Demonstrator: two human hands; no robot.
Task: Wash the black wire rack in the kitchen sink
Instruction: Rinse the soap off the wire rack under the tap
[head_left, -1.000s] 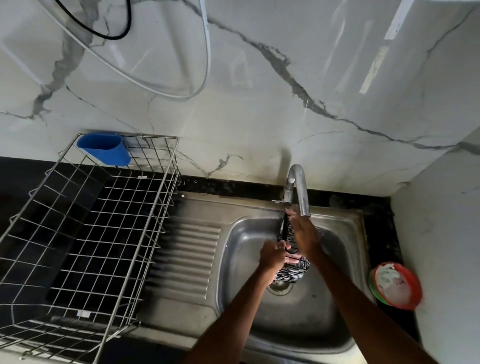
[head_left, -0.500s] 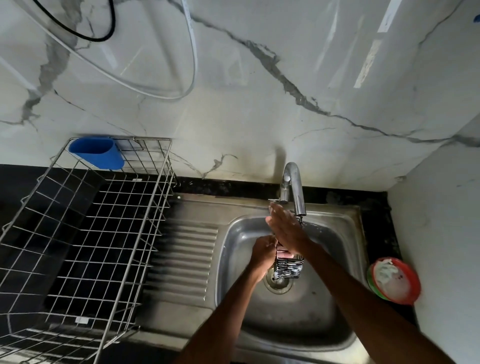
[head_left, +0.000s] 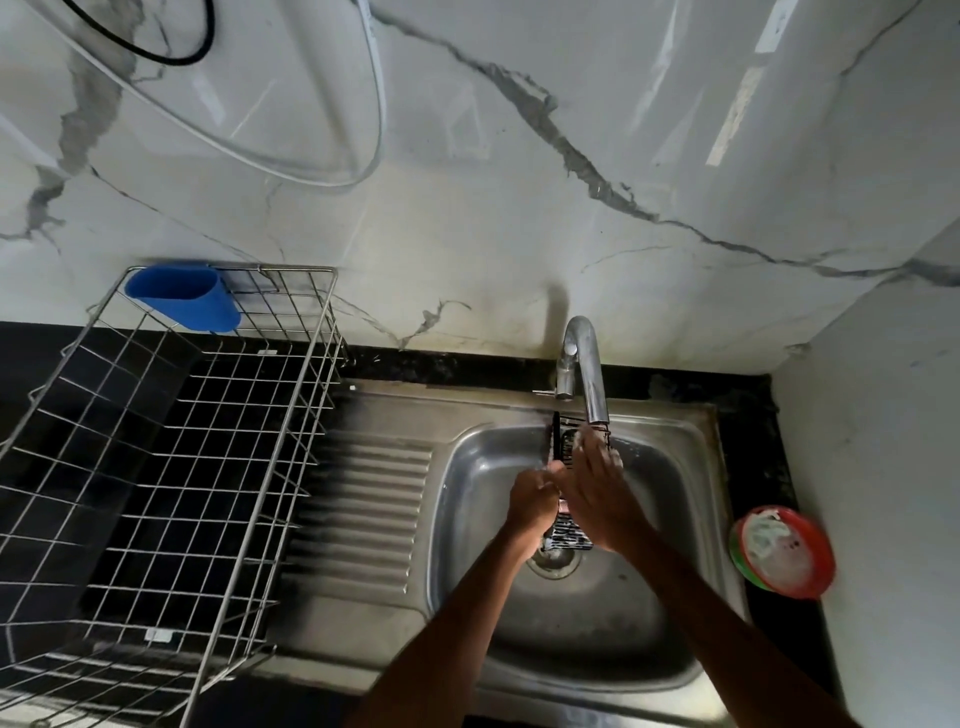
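Black wire rack (head_left: 570, 538) stands on end inside the steel sink (head_left: 470, 519), a narrow grid of thin dark bars, and its lower end glints pale. Left hand (head_left: 532, 503) has its fingers curled round the rack's edge at mid-height, a closed hold. Right hand (head_left: 597, 496) lies flat against the rack's face just beside that hold, fingers straight and together and pressing rather than clasping, with the fingertips (head_left: 597, 449) up near the rack's top edge. Directly above the grip is the curved chrome faucet (head_left: 584, 364), its spout ending over the rack's top. Just below the grip is the round drain (head_left: 555, 561). The basin is brushed metal with rounded corners. Beyond the left hand is the ridged drainboard (head_left: 363, 509), then a shiny wire dish basket (head_left: 291, 467) with square mesh and a smooth blue plastic cup (head_left: 182, 301) hung on its far corner. Well off past the right hand, a round red-rimmed bowl (head_left: 784, 553) sits on the black counter (head_left: 753, 415). Behind is a glossy veined marble wall (head_left: 519, 234).
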